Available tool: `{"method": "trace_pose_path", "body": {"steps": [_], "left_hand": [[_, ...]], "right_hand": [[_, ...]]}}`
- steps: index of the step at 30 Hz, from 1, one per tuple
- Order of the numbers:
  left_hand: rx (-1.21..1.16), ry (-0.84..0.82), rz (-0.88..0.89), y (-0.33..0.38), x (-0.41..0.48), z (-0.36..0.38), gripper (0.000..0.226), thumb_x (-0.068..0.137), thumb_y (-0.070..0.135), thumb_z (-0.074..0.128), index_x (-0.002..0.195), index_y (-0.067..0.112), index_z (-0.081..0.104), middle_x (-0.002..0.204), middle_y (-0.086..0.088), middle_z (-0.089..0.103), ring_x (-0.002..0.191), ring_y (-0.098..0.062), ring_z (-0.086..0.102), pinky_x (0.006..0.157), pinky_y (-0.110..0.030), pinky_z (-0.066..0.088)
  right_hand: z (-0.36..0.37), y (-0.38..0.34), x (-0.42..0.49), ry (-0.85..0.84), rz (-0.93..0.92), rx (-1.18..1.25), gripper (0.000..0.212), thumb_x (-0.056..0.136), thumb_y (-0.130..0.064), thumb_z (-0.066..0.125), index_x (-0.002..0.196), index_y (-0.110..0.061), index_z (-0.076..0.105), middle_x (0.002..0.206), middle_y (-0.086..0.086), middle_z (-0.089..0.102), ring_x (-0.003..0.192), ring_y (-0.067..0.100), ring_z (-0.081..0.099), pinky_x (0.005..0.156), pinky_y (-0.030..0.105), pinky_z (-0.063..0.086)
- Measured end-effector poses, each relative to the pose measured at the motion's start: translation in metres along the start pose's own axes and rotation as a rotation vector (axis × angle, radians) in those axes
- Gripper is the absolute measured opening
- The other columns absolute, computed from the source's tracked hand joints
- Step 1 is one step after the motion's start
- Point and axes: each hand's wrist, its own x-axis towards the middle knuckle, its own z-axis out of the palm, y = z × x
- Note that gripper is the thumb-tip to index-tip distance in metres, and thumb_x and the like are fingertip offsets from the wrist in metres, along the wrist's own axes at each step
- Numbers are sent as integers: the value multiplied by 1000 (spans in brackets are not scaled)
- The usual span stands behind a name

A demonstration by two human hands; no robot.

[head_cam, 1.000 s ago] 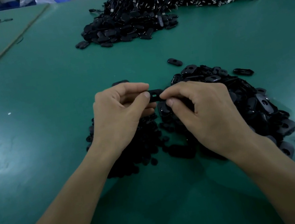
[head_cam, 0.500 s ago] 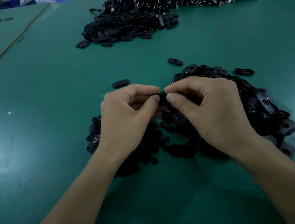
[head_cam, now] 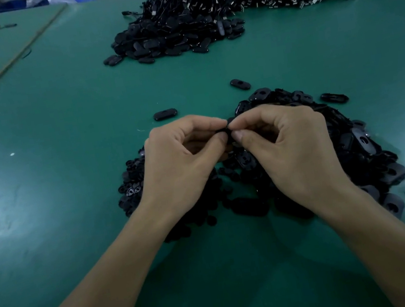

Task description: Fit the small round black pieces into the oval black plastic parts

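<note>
Pinching one oval black plastic part [head_cam: 228, 127] just above the heap of oval parts [head_cam: 357, 150], the left hand [head_cam: 184, 164] and right hand [head_cam: 293, 151] press fingertip grips together, apparently to seat a small round piece hidden between them.

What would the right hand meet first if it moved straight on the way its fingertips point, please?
The right hand would meet the small black plastic part it pinches, then the fingertips of the left hand, which seems to grip the same part.

pinched black piece [head_cam: 229, 123] mostly hidden by fingertips [head_cam: 220, 138]; perhaps oval.
</note>
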Motion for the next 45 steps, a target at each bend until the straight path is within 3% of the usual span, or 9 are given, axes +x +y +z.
{"method": "trace_pose_path", "body": {"steps": [6, 15, 20, 22, 25, 33, 38, 41, 45], "left_hand": [[40, 3, 15, -3, 0, 1, 13, 82, 15, 71, 89, 24, 76, 83, -1, 79, 79, -22, 77, 80, -45, 63], [59, 13, 27, -3, -1, 3, 15, 83, 14, 71, 90, 25, 76, 84, 2, 79, 80, -18, 77, 81, -44, 63], [94, 16, 55, -3, -2, 3, 17, 84, 14, 70, 90, 29, 76, 83, 4, 79, 79, -17, 77, 80, -44, 63], [127, 11, 74, -3, -2, 3, 19, 84, 14, 70, 89, 31, 76, 83, 6, 78, 79, -16, 76, 79, -41, 63], [213, 3, 138, -2, -4, 4, 26, 83, 8, 73, 91, 33, 74, 85, 12, 78, 79, -6, 75, 76, -24, 60], [403, 50, 222, -1, -7, 5, 17, 85, 8, 74, 97, 20, 76, 84, 18, 74, 76, 3, 70, 71, -15, 56], [410, 84, 186, -2, -4, 2, 13, 87, 14, 72, 94, 25, 72, 81, 15, 73, 75, -1, 70, 71, -20, 57], [387, 74, 156, -2, -1, 0, 22, 89, 10, 72, 90, 31, 69, 83, 17, 73, 75, 2, 69, 69, -13, 52], [302, 37, 122, 1, 1, 0, 31, 87, 8, 72, 87, 39, 66, 87, 22, 73, 77, 3, 69, 72, -10, 49]], "right_hand": [[1, -2, 0, 12, 55, -2, 19, 91, -11, 72, 86, -29, 66, 78, -16, 69, 77, 3, 67, 71, 23, 56], [-1, -6, -2, 48, 73, -25, 29, 88, -15, 74, 77, -30, 51, 76, -6, 67, 68, 10, 64, 59, 24, 52], [-3, -5, 0, 1, 122, 10, 31, 87, -12, 75, 74, -29, 53, 77, -3, 70, 71, 17, 67, 67, 39, 58], [-3, -5, -1, 15, 116, -13, 32, 86, -12, 77, 73, -28, 53, 75, -4, 69, 70, 16, 68, 65, 35, 57], [-1, -6, -2, 74, 105, -48, 35, 83, -13, 81, 69, -28, 52, 70, -6, 68, 67, 9, 67, 58, 21, 53], [5, -4, -4, 58, 72, -49, 34, 90, -15, 74, 70, -29, 50, 68, -6, 66, 54, 16, 60, 51, 32, 49], [6, -6, -5, -28, 39, 27, 31, 91, -8, 69, 77, -31, 54, 76, -11, 72, 60, 22, 67, 55, 38, 52], [4, -4, -4, -62, 53, 65, 22, 93, -12, 68, 84, -30, 60, 75, -11, 74, 64, 16, 70, 62, 40, 58], [0, -1, -1, -30, 30, 42, 17, 90, -13, 73, 93, -29, 68, 80, -12, 72, 80, 2, 70, 75, 25, 59]]}}
